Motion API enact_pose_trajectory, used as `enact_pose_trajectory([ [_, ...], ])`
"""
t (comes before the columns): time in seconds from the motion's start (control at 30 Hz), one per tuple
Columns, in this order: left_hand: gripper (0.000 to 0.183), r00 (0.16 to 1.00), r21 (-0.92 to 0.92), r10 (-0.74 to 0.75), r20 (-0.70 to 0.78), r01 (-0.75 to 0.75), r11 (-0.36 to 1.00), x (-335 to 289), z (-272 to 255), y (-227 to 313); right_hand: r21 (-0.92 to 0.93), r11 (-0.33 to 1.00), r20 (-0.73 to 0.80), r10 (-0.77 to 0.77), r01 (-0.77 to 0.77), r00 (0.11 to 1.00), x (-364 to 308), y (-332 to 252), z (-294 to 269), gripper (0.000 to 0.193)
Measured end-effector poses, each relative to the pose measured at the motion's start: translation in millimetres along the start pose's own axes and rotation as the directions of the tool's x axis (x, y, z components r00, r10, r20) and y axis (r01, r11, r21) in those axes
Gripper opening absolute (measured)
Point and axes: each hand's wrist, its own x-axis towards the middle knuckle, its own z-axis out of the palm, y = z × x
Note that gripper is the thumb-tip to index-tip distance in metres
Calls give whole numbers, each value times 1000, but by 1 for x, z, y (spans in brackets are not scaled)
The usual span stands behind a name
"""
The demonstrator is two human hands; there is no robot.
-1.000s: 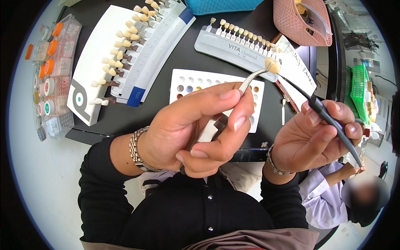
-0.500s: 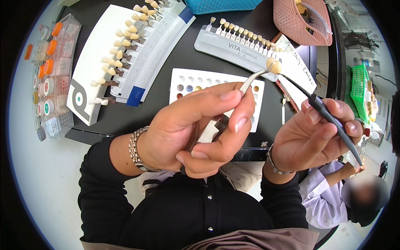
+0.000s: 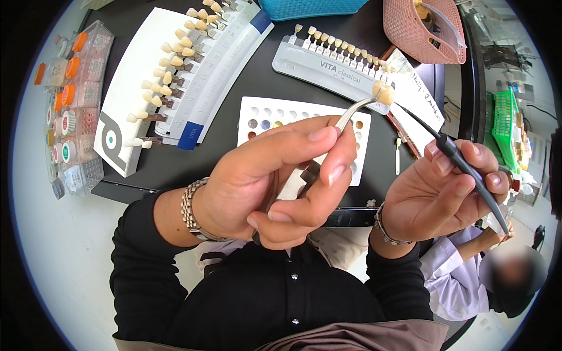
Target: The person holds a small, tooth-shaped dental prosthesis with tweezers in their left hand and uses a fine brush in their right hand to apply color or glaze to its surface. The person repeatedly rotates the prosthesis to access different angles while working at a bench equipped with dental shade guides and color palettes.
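Observation:
My left hand (image 3: 275, 181) is closed around curved metal tweezers (image 3: 349, 114), which point up and to the right. Their tips hold a small cream-yellow dental crown (image 3: 384, 93) in front of the smaller shade guide. Between the fingertips of my right hand (image 3: 439, 193) is a thin brush with a black handle (image 3: 458, 155). Its fine tip reaches up and left to the crown's lower right side; whether it touches is too small to tell. Partly hidden behind my left hand lies a white palette (image 3: 249, 120) with round wells, some filled with coloured material.
A large tooth shade guide (image 3: 216, 96) stands at the left, a smaller grey one (image 3: 328, 71) at the back. Bottles with orange lids sit in a clear rack (image 3: 96, 50). Blue (image 3: 310, 8) and pink baskets (image 3: 404, 29) stand behind. Another person (image 3: 456, 275) sits at the lower right.
The crown in the tweezers has shifted very slightly left. The brush handle has moved a little to the right and down. Both grips are the same.

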Motion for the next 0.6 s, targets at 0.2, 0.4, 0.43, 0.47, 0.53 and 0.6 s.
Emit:
enact_pose_trajectory([
  [0.2,25,1000,10,0,-1,0,1000,0,1,0,10,1000,22,2,-3,1000,1,-1,-1,19],
  [0.4,26,1000,-5,3,-8,-3,1000,0,1,0,50,999,15,7,-8,1000,0,1,-2,20],
  [0.43,26,1000,-4,2,-3,-2,1000,0,1,0,49,999,22,7,-8,1000,1,1,-2,20],
  [0.47,26,1000,-3,0,2,0,1000,1,0,0,48,999,28,6,-7,1000,1,0,-2,20],
  [0.53,26,1000,1,2,4,-2,1000,1,1,0,8,1000,38,6,-6,999,2,0,0,20],
  [0.6,26,1000,5,5,1,-5,1000,1,1,0,-20,1000,27,6,-5,1000,2,0,0,19],
])
